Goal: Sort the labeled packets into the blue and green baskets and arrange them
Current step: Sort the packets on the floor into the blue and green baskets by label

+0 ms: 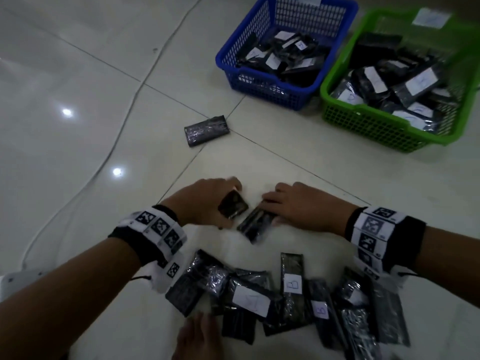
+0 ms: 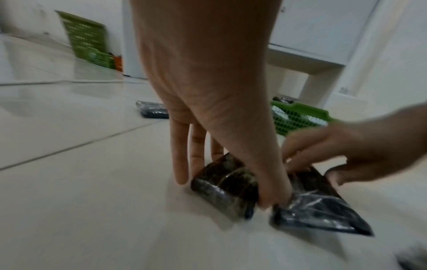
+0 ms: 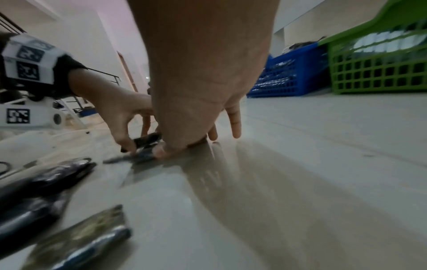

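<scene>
On the tiled floor my left hand [image 1: 224, 200] grips a short dark plastic-wrapped packet [image 2: 225, 184], thumb [image 2: 271, 195] on one side and fingers on the other. Right beside it my right hand [image 1: 271, 211] pinches a second, longer dark packet [image 1: 255, 224] that lies on the floor; no label shows on either. The blue basket [image 1: 226, 61] and the green basket [image 1: 363, 120] stand at the far right, both holding several labeled packets. A heap of packets [image 1: 291, 294], some with white labels, lies close to me.
One lone packet [image 1: 206, 130] lies on the floor between my hands and the blue basket. A thin white cable [image 1: 122, 120] runs across the tiles at left. A bare foot [image 1: 200, 339] shows at the bottom edge. Another green basket [image 2: 85, 36] leans on the far wall.
</scene>
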A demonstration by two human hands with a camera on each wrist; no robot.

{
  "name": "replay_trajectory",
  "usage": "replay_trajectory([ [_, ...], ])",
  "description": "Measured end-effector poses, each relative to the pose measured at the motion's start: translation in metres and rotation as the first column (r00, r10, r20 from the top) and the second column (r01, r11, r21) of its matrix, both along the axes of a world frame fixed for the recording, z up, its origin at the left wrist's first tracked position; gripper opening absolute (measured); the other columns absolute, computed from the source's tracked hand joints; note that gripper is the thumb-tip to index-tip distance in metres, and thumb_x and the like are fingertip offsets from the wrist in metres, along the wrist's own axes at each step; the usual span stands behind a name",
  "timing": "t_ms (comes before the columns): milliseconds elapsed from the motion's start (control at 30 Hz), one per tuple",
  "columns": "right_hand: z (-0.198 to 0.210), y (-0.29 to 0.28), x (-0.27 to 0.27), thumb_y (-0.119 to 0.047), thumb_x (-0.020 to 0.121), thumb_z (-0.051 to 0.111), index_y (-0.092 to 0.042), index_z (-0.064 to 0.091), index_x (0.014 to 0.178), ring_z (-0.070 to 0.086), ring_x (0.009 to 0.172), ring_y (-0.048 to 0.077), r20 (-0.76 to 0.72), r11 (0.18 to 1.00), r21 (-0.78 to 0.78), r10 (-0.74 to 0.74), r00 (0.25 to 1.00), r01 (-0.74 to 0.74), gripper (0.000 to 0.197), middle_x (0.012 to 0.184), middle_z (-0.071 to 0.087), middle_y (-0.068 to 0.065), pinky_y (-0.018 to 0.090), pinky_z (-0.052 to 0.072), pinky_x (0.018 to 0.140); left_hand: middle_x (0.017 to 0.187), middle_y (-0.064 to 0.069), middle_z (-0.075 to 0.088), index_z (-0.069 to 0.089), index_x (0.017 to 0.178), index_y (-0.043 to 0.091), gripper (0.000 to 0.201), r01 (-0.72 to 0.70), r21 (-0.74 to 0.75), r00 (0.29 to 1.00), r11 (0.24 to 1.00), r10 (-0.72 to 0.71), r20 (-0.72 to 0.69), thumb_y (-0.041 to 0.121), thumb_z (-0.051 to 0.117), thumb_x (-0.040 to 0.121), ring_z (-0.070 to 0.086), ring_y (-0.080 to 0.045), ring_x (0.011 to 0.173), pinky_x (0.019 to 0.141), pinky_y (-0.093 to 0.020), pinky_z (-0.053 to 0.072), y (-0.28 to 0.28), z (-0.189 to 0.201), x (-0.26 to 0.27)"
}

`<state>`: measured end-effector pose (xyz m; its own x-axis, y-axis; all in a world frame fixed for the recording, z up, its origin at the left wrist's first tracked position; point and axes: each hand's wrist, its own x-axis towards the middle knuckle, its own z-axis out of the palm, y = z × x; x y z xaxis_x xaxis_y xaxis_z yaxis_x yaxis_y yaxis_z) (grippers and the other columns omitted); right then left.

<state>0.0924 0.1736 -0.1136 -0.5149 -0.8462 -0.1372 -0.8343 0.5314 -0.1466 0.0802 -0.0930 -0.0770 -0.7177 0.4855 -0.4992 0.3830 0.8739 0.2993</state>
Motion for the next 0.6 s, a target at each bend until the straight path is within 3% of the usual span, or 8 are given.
replay_trajectory([
  [67,0.01,0.01,-0.009,-0.034,0.105,0.04,-0.017,0.062,0.114,0.057,0.093,0.025,0.16,0.975,-0.095,-0.182,0.97,0.199,0.03,0.109,0.064,0.004,0.04,0.047,0.076,0.114,0.004,0.066,0.045,0.134,0.031,0.061,-0.23,0.162,0.973,0.96,0.225,0.049,0.04,0.073,0.081,0.064,-0.021,0.096,0.087,-0.037,0.052,-0.003,0.003,-0.019],
  [133,0.021,0.02,-0.016,-0.028,0.105,0.041,-0.007,0.063,0.097,0.062,0.083,0.026,0.416,0.818,-0.209,-0.422,0.805,0.537,0.032,0.093,0.067,0.009,0.038,0.048,0.077,0.114,-0.005,0.068,0.052,0.13,0.023,0.034,-0.422,0.324,0.907,0.847,0.394,0.15,0.026,0.059,0.097,0.068,-0.022,0.095,0.089,-0.045,0.056,0.003,0.007,-0.033],
  [200,0.032,0.024,-0.022,-0.025,0.106,0.041,0.002,0.061,0.095,0.067,0.077,0.032,0.735,0.489,-0.207,-0.494,0.465,0.847,0.036,0.089,0.069,0.02,0.041,0.056,0.075,0.112,-0.012,0.067,0.059,0.123,0.014,0.023,-0.647,0.435,0.762,0.626,0.543,0.352,0.012,0.046,0.104,0.068,-0.024,0.097,0.091,-0.048,0.058,0.013,0.009,-0.043],
  [267,0.044,0.02,-0.02,-0.024,0.107,0.036,0.005,0.058,0.106,0.07,0.072,0.034,0.958,0.168,-0.039,-0.273,0.084,0.985,0.036,0.091,0.069,0.026,0.043,0.062,0.07,0.12,-0.019,0.067,0.058,0.13,0.008,0.033,-0.779,0.459,0.625,0.426,0.585,0.518,0.001,0.041,0.103,0.067,-0.026,0.1,0.091,-0.047,0.059,0.024,0.01,-0.05],
  [300,0.048,0.017,-0.019,-0.024,0.108,0.035,0.004,0.055,0.112,0.07,0.07,0.033,0.983,0.092,0.023,-0.182,-0.005,0.995,0.036,0.09,0.068,0.026,0.042,0.062,0.069,0.123,-0.021,0.066,0.057,0.133,0.007,0.037,-0.786,0.472,0.615,0.4,0.584,0.53,-0.003,0.041,0.101,0.067,-0.025,0.099,0.087,-0.043,0.061,0.027,0.008,-0.052],
  [433,0.056,0.017,-0.017,-0.024,0.108,0.032,0.002,0.051,0.12,0.071,0.07,0.03,0.99,0.038,0.061,-0.126,-0.056,0.997,0.035,0.09,0.068,0.025,0.039,0.062,0.068,0.117,-0.015,0.066,0.049,0.138,0.004,0.046,-0.741,0.523,0.667,0.422,0.556,0.496,-0.016,0.05,0.096,0.067,-0.011,0.084,0.062,-0.017,0.056,0.048,0.011,-0.058],
  [533,0.056,0.018,-0.016,-0.023,0.108,0.032,0.002,0.049,0.124,0.07,0.072,0.031,0.99,0.033,0.087,-0.118,-0.082,0.996,0.034,0.095,0.068,0.026,0.039,0.062,0.069,0.119,-0.016,0.067,0.048,0.14,0.008,0.04,-0.77,0.524,0.632,0.364,0.546,0.55,-0.004,0.048,0.101,0.068,-0.023,0.095,0.082,-0.038,0.061,0.06,0.013,-0.06],
  [600,0.055,0.019,-0.017,-0.022,0.108,0.032,0.002,0.049,0.125,0.07,0.073,0.031,0.991,0.025,0.092,-0.105,-0.089,0.995,0.033,0.095,0.068,0.025,0.04,0.062,0.07,0.116,-0.014,0.067,0.049,0.14,0.01,0.038,-0.788,0.517,0.608,0.334,0.557,0.566,0.001,0.043,0.104,0.066,-0.031,0.102,0.096,-0.053,0.055,0.063,0.014,-0.06],
])
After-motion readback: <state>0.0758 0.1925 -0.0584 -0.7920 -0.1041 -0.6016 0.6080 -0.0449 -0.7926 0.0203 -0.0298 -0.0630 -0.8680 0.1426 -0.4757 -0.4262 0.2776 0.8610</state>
